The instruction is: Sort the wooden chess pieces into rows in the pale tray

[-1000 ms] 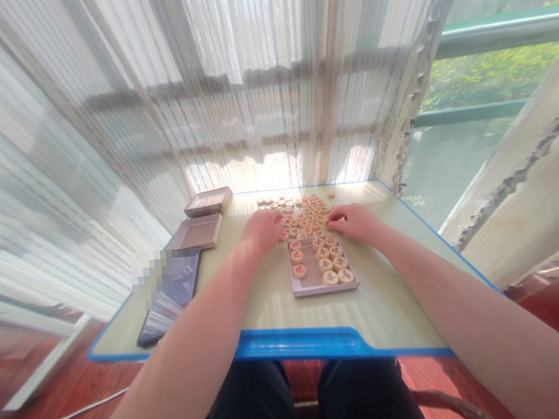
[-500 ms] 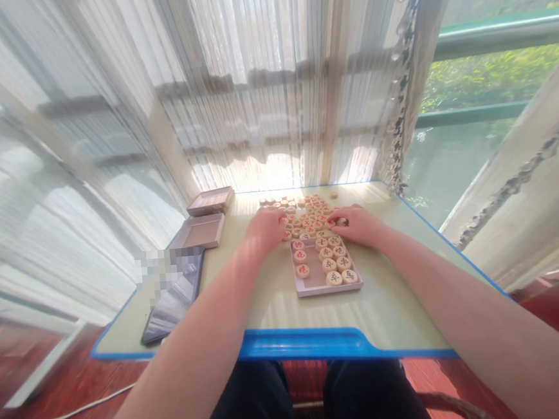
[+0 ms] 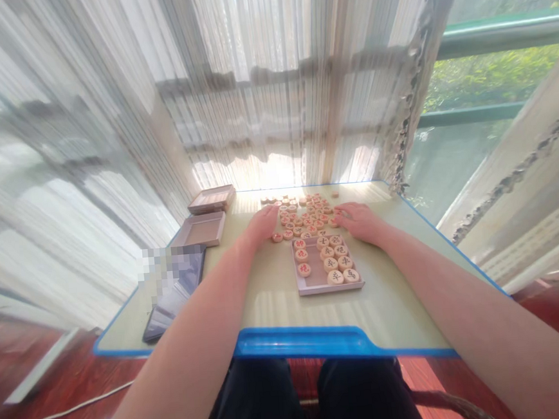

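Note:
Loose wooden Chinese chess pieces (image 3: 308, 221) with red or black characters lie in a heap on the table, beyond a shallow tray (image 3: 316, 272). Three red pieces (image 3: 302, 255) stand in the tray's left column, while several black pieces (image 3: 331, 264) fill two columns at its right. At the heap's left edge rests my left hand (image 3: 264, 225), fingers stretched out, with no piece visible in it. My right hand (image 3: 359, 221) is at the right edge, fingers apart, its tips at or against a piece (image 3: 333, 222). Some fingertips are hard to make out.
An open shallow box (image 3: 202, 230) and another box (image 3: 211, 199) sit at the table's back left. A dark tablet-like device (image 3: 178, 301) lies nearer on the left. The pale table (image 3: 272, 307) has a blue edge; sheer curtains hang behind it.
My left hand has drawn slightly left from the heap, uncovering pieces at its left edge. My right hand's fingers have spread and shifted a little to the right.

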A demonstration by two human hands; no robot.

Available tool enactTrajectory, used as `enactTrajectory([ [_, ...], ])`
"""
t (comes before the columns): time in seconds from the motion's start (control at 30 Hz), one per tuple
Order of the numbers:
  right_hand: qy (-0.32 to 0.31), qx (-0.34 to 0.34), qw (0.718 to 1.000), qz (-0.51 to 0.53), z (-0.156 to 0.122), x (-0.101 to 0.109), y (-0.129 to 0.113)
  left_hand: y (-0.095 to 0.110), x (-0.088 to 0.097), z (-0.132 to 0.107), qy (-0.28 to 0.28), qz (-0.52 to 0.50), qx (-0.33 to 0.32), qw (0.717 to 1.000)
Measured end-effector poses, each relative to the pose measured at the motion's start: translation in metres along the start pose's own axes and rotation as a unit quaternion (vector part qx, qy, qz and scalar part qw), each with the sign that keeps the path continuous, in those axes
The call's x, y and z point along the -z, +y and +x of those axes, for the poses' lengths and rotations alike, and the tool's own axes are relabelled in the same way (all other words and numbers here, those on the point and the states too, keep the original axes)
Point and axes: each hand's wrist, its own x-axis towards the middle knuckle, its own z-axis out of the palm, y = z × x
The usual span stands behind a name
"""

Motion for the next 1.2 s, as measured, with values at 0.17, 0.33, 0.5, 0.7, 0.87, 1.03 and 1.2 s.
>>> enactTrajectory([
  [0.17, 0.031, 0.024, 0.999, 0.019, -0.001, -0.001, 0.0, 0.0, 0.001, -0.003, -0.055, 0.054, -0.019, 0.997],
  [0.33, 0.043, 0.038, 0.998, 0.031, -0.001, -0.002, 0.001, 0.002, 0.002, -0.008, -0.049, 0.103, -0.034, 0.993],
  [0.5, 0.051, 0.052, 0.997, 0.036, -0.001, -0.002, 0.001, 0.004, 0.004, -0.008, -0.038, 0.12, -0.046, 0.991],
  [0.7, 0.039, 0.036, 0.998, 0.038, 0.0, -0.001, 0.001, 0.001, 0.004, -0.006, -0.005, 0.142, -0.061, 0.988],
  [0.87, 0.041, 0.039, 0.997, 0.048, -0.001, 0.002, -0.001, 0.0, 0.004, -0.004, 0.021, 0.165, -0.077, 0.983],
  [1.03, 0.021, 0.05, 0.997, 0.063, -0.002, 0.003, -0.003, 0.009, 0.006, -0.009, -0.013, 0.227, -0.091, 0.969],
  [1.2, 0.026, 0.063, 0.996, 0.056, -0.003, 0.003, -0.004, 0.018, 0.007, -0.013, -0.028, 0.261, -0.101, 0.96],
])
